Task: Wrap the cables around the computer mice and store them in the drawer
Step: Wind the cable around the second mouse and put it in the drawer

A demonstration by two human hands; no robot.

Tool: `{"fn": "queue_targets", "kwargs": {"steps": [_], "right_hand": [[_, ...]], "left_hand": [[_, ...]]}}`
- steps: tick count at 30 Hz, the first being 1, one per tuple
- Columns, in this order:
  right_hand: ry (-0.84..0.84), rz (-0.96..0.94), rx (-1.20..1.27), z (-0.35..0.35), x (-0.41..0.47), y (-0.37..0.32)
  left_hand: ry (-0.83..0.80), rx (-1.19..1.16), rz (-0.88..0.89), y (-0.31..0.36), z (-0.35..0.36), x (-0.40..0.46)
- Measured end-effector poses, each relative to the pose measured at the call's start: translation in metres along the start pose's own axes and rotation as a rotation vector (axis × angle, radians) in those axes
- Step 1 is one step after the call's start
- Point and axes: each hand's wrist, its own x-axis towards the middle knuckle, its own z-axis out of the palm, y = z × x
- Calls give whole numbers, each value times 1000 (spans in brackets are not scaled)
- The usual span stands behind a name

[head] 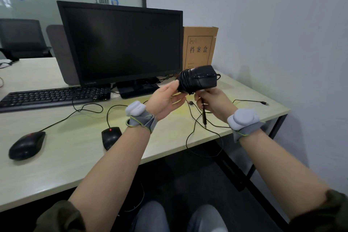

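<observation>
I hold a black mouse (202, 79) up above the desk's right part, its cable wound in several turns around its body. My right hand (212, 103) grips it from below, and the cable's loose end with the USB plug (204, 118) hangs down from that hand. My left hand (167, 100) is open, palm up, its fingertips touching the wound cable at the mouse's left side. Two more black mice lie on the desk: one (27, 145) at the front left, one (110, 136) near the front middle, both with cables trailing loose. No drawer is in view.
A black monitor (120, 43) and keyboard (54, 96) stand at the back of the pale desk (66, 162). A brown file box (200, 47) leans by the wall. Loose cables (195, 130) hang over the desk's front edge; another USB plug (264, 103) lies far right.
</observation>
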Motion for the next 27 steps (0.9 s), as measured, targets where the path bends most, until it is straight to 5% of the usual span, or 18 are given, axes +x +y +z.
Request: {"fn": "queue_targets", "kwargs": {"steps": [8,27], "right_hand": [[-145,206,-88,21,-3,11],[-288,274,116,32,-20,22]], "left_hand": [[193,42,44,-5,0,-2],[161,-54,41,-3,-13,-24]]}}
